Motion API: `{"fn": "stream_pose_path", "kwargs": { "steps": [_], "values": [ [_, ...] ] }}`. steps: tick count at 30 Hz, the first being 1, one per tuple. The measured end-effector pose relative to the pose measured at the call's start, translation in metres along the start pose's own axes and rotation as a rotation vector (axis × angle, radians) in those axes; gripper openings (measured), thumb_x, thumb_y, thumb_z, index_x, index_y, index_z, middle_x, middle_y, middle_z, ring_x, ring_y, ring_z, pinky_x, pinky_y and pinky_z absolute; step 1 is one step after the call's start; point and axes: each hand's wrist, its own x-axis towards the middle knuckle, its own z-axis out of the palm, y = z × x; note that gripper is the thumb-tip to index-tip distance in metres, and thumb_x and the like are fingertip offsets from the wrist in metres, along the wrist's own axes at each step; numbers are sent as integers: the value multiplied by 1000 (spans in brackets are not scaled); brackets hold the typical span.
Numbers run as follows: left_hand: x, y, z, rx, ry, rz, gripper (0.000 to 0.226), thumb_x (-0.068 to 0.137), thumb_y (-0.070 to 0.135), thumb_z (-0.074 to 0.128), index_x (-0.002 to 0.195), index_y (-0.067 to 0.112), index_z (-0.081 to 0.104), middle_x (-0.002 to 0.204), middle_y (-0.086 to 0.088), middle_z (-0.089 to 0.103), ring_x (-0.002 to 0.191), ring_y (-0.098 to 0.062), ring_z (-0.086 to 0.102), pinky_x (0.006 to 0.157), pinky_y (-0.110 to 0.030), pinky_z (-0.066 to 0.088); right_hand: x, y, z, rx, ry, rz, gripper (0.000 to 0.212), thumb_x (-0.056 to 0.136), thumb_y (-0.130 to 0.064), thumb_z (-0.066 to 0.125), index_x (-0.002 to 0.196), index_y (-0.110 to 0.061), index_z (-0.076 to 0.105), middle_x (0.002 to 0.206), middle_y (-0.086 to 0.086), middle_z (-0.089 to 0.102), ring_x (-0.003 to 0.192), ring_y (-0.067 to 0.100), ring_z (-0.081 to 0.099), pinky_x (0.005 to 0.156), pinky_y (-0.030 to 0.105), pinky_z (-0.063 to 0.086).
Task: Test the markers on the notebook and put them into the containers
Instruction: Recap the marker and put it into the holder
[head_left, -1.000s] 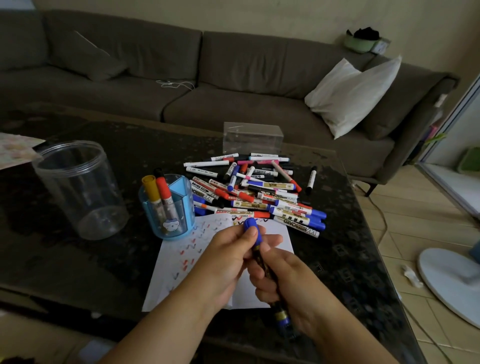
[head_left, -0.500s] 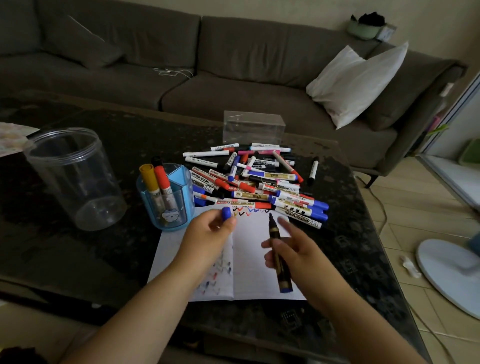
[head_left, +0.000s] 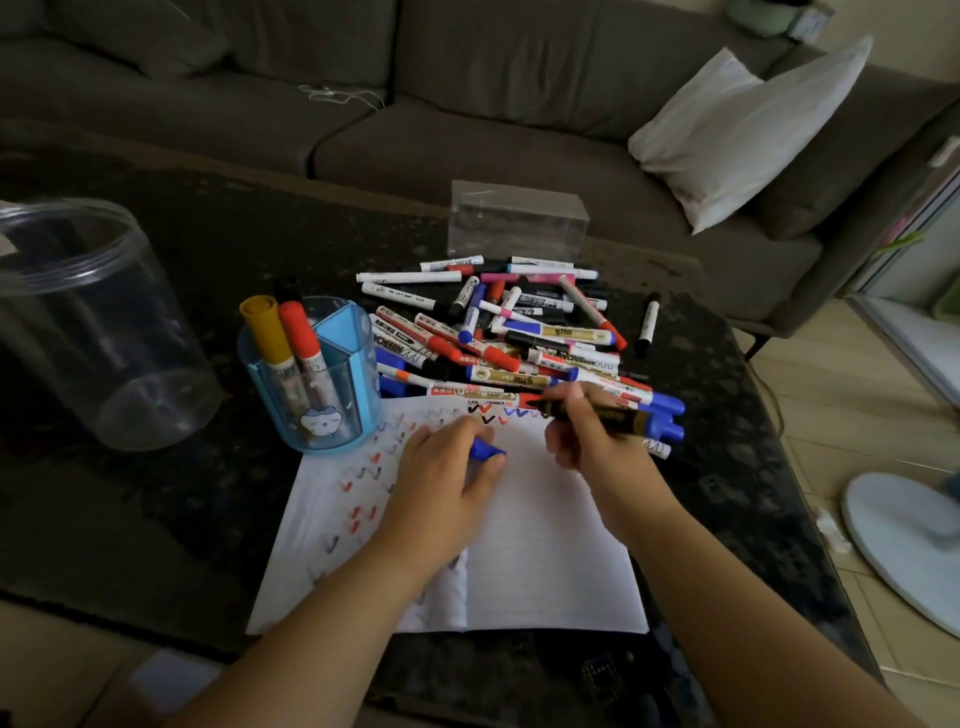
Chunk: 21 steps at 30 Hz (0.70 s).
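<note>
An open notebook (head_left: 545, 545) lies on the dark table, its pages dotted with red, black and blue tick marks. My right hand (head_left: 592, 441) grips an uncapped black-and-gold marker (head_left: 618, 415), its tip down on the top of the right page. My left hand (head_left: 441, 478) rests on the notebook and holds the marker's blue cap (head_left: 485, 449). A heap of markers (head_left: 509, 338) lies just beyond the notebook. The blue pen holder (head_left: 337, 384) at the left holds a yellow, a red and a black marker.
A large clear plastic jar (head_left: 88, 322) stands at the far left. A clear rectangular box (head_left: 519, 221) sits behind the heap. Beyond the table is a brown sofa with a white cushion (head_left: 748, 124). A white fan base (head_left: 909, 545) stands on the floor at right.
The cap came off the marker into my left hand. My right hand turned the marker and brought its tip forward onto the top of the page; my left hand settled on the notebook.
</note>
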Motion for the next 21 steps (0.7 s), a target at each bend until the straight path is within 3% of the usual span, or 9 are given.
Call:
{"fn": "stream_pose_path", "kwargs": {
  "steps": [2, 5, 9, 12, 21],
  "values": [
    [4, -6, 4, 55, 20, 49, 27, 89, 33, 57, 100, 9, 65, 113, -2, 64, 115, -17, 50, 101, -28, 30, 11, 6, 5, -103, 10, -78, 29, 97, -39, 44, 93, -24, 68, 62, -6, 54, 60, 2, 50, 65, 18, 42],
    [7, -17, 9, 60, 24, 53, 24, 85, 33, 62, 85, 10, 68, 114, -4, 67, 122, -21, 50, 106, -38, 32, 25, 17, 12, -169, 65, -107, 18, 94, -32, 54, 87, -23, 68, 65, -10, 59, 57, -7, 53, 61, 7, 43],
    [8, -19, 12, 61, 48, 63, 18, 80, 28, 70, 86, 12, 67, 114, -2, 67, 122, -20, 49, 106, -43, 33, 33, 29, 15, -192, 160, -178, 11, 89, -14, 62, 81, -7, 59, 64, -7, 57, 56, -3, 52, 58, 10, 43],
    [8, -19, 12, 53, 70, 81, 15, 76, 24, 74, 81, 13, 65, 111, -2, 68, 120, -22, 52, 104, -45, 36, 35, 33, 14, -179, 205, -189, 20, 88, -15, 63, 77, -3, 52, 60, -1, 52, 54, 2, 47, 56, 15, 41],
    [6, -19, 12, 43, 85, 89, 14, 77, 25, 73, 80, 15, 64, 112, -1, 67, 121, -20, 50, 106, -44, 34, 38, 33, 15, -210, 196, -181, 21, 88, -17, 64, 80, 0, 54, 61, 1, 54, 50, -1, 47, 52, 10, 41]
  ]
}}
